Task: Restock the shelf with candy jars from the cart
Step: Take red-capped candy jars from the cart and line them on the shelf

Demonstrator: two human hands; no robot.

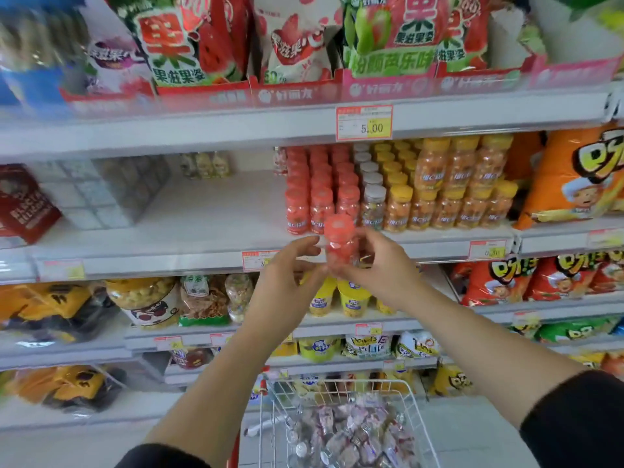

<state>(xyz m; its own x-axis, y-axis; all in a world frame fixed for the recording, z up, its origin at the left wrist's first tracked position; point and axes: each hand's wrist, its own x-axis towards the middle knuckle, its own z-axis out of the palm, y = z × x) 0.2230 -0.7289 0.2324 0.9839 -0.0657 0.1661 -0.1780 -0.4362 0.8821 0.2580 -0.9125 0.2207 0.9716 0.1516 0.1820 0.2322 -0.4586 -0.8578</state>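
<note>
Red-capped candy jar (340,243) is up and upright, just in front of the middle shelf (202,217) edge. My right hand (383,265) has its fingers wrapped round the jar's right side, and my left hand (287,275) pinches it low on the left. Rows of red jars (319,194) stand just behind it, and the cart (341,420) sits below, near me.

Light was bright and even, coming from above: soft shade sat under each shelf (202,130) board. Mild glare on the glossy snack bags (189,38). Heavy blur along the left edge. The jar (339,241) and both hands were smeared. Wide-angle bowing bent the shelf lines near the corners. Centre price tag (364,123) was half-readable.
</note>
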